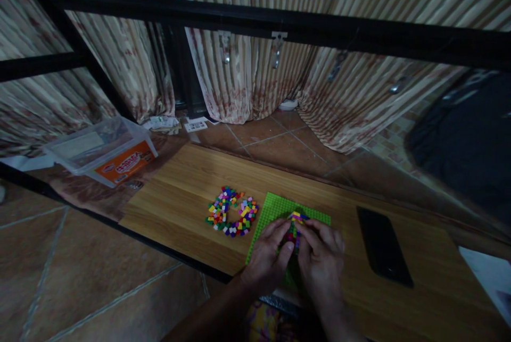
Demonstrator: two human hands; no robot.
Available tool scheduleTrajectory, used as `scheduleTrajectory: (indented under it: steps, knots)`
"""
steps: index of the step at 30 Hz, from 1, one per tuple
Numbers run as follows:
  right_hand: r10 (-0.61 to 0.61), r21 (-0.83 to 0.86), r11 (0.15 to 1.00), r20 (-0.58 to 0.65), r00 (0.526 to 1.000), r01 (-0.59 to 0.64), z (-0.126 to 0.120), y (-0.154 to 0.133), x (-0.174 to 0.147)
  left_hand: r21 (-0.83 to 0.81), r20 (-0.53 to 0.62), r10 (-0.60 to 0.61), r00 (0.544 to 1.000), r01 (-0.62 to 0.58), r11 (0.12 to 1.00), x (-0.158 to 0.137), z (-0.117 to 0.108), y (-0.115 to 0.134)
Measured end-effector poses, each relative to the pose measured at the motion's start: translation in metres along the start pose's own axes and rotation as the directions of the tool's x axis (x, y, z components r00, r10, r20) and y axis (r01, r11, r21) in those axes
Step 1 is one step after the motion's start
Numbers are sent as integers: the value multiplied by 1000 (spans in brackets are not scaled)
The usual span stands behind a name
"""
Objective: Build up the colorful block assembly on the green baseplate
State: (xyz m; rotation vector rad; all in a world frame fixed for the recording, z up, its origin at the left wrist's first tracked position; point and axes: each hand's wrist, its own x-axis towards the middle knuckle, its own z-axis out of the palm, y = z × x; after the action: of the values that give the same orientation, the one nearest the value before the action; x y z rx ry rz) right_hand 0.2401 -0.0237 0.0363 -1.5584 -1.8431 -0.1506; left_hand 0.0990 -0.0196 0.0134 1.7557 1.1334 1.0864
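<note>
A green studded baseplate (275, 206) lies on the wooden board, partly covered by my hands. On it stands a small multicoloured structure of toy building bricks (296, 218), with yellow, purple, blue, green and red pieces showing. My left hand (271, 251) curls against its left side, thumb and fingers closed at the bricks. From the right, my right hand (322, 249) has its fingers closed on the structure's top and side. The fingertips hide much of it, so any single brick between them cannot be made out. Left of the baseplate lies a loose ring-shaped pile of small coloured bricks (217, 218).
The wooden board (175, 193) carries a black phone-like slab (384, 246) on the right. A clear plastic box (107, 145) with an orange label stands at the left. A dark metal bar (247, 17) crosses before striped curtains (271, 81). White paper (487, 275) lies far right.
</note>
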Motion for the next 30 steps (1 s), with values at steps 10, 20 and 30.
scheduleTrajectory:
  steps: [10, 20, 30]
  knots:
    - [-88, -30, 996, 0, 996, 88, 7, 5, -6, 84, 17, -12, 1000, 10, 996, 0, 3, -2]
    - [-95, -39, 994, 53, 994, 98, 1, 1, -4, 96, 9, 40, 999, -41, 995, 1, 2, 3]
    - [115, 31, 993, -17, 993, -114, -12, 3, 18, 101, -1, 56, 998, -55, 993, -1, 3, 2]
